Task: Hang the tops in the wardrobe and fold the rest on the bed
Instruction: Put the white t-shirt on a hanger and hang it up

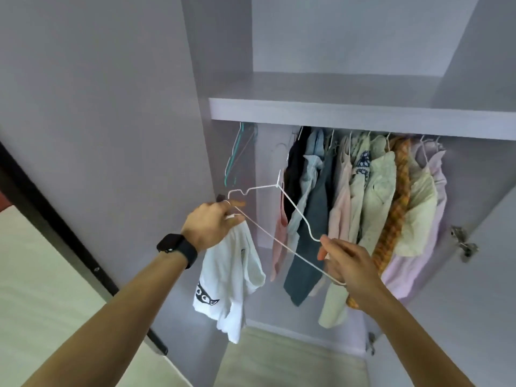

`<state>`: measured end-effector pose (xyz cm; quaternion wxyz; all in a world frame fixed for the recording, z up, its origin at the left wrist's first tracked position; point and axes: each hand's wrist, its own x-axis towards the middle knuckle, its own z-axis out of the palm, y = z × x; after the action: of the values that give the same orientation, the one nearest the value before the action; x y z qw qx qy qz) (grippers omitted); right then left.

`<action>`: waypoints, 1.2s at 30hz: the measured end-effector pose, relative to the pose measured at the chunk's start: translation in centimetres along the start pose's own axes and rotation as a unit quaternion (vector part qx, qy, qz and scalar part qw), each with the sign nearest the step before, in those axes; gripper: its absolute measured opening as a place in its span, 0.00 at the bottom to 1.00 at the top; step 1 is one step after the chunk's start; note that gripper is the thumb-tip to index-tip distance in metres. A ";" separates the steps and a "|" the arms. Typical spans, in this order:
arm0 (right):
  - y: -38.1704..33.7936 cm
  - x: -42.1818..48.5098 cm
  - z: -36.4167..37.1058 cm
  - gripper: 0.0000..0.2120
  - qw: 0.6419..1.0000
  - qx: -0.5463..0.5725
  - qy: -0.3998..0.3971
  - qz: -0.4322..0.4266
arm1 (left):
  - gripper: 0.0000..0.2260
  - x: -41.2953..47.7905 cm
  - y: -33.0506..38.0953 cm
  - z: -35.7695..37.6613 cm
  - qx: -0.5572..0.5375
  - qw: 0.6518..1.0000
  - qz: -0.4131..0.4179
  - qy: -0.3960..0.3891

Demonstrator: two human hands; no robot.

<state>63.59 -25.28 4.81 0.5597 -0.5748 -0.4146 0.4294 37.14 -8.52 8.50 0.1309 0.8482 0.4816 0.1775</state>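
A white wire hanger (294, 212) is held between both hands in the middle of the frame, in front of the open wardrobe (223, 79). One end of it is gripped by the left hand (212, 224), left of centre. The fingers of that hand are also curled round the bunched top of a white T-shirt (231, 275). The T-shirt is left hanging below that hand, and a dark cartoon print is seen near its lower edge. It is not yet threaded onto the hanger.

The other end of the hanger is pinched between thumb and fingers by the right hand (346, 263), lower and further right. The hanger is held tilted, with its neck turned upward toward the hanging space.

A black watch (178, 248) is worn on the left wrist. Under the shelf (335, 115), in the upper right of the frame, a packed row of clothes (377, 191) is hung: dark, blue, pink, cream, orange and lilac pieces. A few empty hangers (237, 155) are hung at the left end of that space. A metal hinge (463, 244) is fixed to the door at the right edge.
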 end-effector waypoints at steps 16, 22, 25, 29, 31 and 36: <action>8.5 -7.3 -5.8 0.24 0.953 -0.016 -0.235 0.192 | 0.12 -6.9 2.1 6.8 0.076 0.965 0.246 0.044; 7.4 -5.4 -6.3 0.30 0.938 0.143 -0.230 0.218 | 0.08 -8.2 2.7 7.2 0.105 0.927 0.352 0.078; 5.6 -3.9 -5.5 0.29 0.945 0.178 -0.179 0.210 | 0.13 -9.0 2.7 7.5 0.126 0.905 0.405 0.042; 3.3 -2.0 -3.5 0.23 0.942 0.202 -0.120 0.240 | 0.11 -9.8 3.7 8.4 0.126 0.897 0.424 0.006; 2.9 -1.6 -2.5 0.18 0.954 0.154 -0.063 0.249 | 0.09 -9.9 4.2 8.8 0.076 0.939 0.336 -0.009; 3.5 -2.5 -0.8 0.21 0.965 0.077 0.191 0.166 | 0.07 -8.0 4.8 8.1 -0.077 0.990 0.118 -0.026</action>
<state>63.63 -28.03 1.36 0.5921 -0.6618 -0.1651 0.4292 40.48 -18.27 1.64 0.1865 0.8907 0.3597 0.2059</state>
